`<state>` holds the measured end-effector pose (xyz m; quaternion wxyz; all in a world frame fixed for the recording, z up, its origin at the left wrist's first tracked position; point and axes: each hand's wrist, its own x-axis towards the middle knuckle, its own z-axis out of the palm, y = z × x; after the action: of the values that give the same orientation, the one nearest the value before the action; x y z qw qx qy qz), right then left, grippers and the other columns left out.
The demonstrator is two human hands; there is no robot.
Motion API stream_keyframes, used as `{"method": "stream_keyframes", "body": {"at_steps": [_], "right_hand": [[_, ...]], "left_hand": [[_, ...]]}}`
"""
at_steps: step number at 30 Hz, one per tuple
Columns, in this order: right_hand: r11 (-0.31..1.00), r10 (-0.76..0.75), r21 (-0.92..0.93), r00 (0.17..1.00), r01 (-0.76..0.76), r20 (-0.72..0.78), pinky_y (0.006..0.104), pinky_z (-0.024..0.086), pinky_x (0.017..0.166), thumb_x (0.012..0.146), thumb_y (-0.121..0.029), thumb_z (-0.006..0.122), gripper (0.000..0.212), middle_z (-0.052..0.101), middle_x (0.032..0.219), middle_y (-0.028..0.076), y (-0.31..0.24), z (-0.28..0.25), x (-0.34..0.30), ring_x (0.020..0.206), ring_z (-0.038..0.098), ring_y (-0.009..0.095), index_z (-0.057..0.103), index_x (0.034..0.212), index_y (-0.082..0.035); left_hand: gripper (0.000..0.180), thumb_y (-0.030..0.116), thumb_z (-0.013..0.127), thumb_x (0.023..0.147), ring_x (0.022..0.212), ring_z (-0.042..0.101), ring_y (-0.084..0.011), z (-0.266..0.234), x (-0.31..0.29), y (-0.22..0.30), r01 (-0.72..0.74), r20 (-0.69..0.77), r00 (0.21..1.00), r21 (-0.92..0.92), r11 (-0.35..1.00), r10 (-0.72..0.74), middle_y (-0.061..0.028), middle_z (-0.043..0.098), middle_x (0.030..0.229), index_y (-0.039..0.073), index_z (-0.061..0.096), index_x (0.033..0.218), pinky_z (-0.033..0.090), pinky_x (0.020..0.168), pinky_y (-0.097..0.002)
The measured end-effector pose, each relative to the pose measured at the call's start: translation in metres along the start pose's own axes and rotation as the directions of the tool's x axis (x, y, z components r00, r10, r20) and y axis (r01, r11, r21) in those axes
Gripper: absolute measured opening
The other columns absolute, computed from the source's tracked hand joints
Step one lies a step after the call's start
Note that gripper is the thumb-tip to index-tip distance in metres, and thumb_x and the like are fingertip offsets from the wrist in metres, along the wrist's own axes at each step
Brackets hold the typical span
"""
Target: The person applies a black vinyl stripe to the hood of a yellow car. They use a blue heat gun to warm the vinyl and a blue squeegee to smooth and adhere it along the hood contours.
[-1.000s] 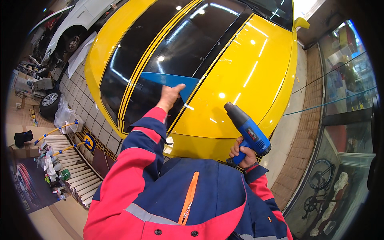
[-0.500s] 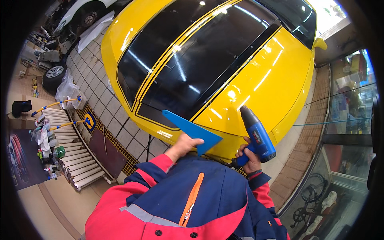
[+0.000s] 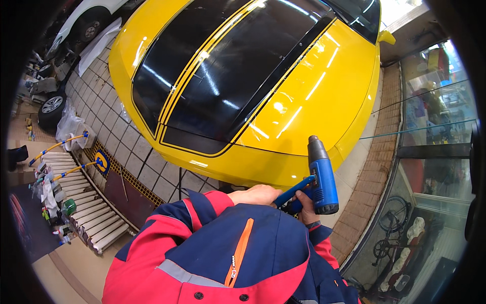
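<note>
My right hand is closed round the grip of a blue heat gun, whose dark nozzle points up toward the car. In my left hand is a blue plastic squeegee, seen almost edge-on. Its far tip reaches the side of the heat gun's body; whether they touch I cannot tell. Both hands are close together before my chest, at the near edge of a yellow car's hood. Wide glossy black stripes run along the hood.
A low slatted rack stands at left, near bottles and cloths. Behind it are a yellow floor grating and a loose wheel. Glass panels line the right side, with a bicycle behind them. A thin cord crosses there.
My left hand has moved right, bringing the squeegee beside the heat gun and turning it edge-on. The heat gun now stands more upright. The view has shifted, so the car appears further left.
</note>
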<state>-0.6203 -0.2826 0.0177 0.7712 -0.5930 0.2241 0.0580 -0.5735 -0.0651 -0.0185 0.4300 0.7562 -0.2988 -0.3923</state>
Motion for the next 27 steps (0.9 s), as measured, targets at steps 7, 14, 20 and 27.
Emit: {"method": "stream_keyframes", "body": {"at_steps": [7,14,20,27], "right_hand": [[0.998,-0.020,0.060,0.998,0.016,0.062,0.0362,0.059,0.080,0.086,0.000,0.087,0.046,0.072,0.103,0.006,-0.002,-0.018,0.002,0.084,0.069,0.020,0.067,0.127,-0.005],[0.994,-0.079,0.085,0.995,0.073,0.067,0.0345,0.060,0.076,0.086,0.003,0.084,0.058,0.070,0.096,0.007,-0.021,-0.025,0.015,0.078,0.068,0.019,0.061,0.139,-0.001],[0.995,-0.061,0.084,0.992,0.052,0.106,0.0345,0.058,0.081,0.085,-0.002,0.088,0.063,0.071,0.105,0.006,-0.030,-0.036,0.026,0.085,0.068,0.018,0.062,0.142,-0.003],[0.995,-0.090,0.044,0.989,0.086,0.114,0.0350,0.061,0.077,0.088,-0.001,0.084,0.062,0.069,0.092,0.006,-0.030,-0.038,0.030,0.079,0.069,0.017,0.056,0.144,-0.004]], "left_hand": [[0.035,0.024,0.075,0.097,0.100,0.075,-0.0219,-0.015,-0.005,-0.049,0.197,0.174,0.980,-0.833,0.518,-0.094,-0.0124,0.077,0.108,-0.001,0.071,0.122,0.059,0.084,-0.0328],[0.035,0.029,0.084,0.090,0.107,0.069,-0.0370,-0.025,0.015,-0.089,0.475,-0.796,0.558,0.075,0.877,-0.234,-0.0155,0.071,0.108,0.007,0.065,0.109,0.056,0.090,-0.0493],[0.041,0.030,0.087,0.087,0.110,0.066,-0.0350,-0.037,0.043,-0.095,0.524,-0.833,0.547,0.264,0.810,-0.082,-0.0136,0.066,0.110,0.008,0.064,0.111,0.055,0.091,-0.0468],[0.073,0.028,0.083,0.087,0.153,0.039,-0.0402,-0.028,0.025,-0.099,0.614,-0.885,0.462,0.363,0.700,0.053,-0.0230,0.046,0.158,0.001,0.053,0.148,0.033,0.125,-0.0572]]}}
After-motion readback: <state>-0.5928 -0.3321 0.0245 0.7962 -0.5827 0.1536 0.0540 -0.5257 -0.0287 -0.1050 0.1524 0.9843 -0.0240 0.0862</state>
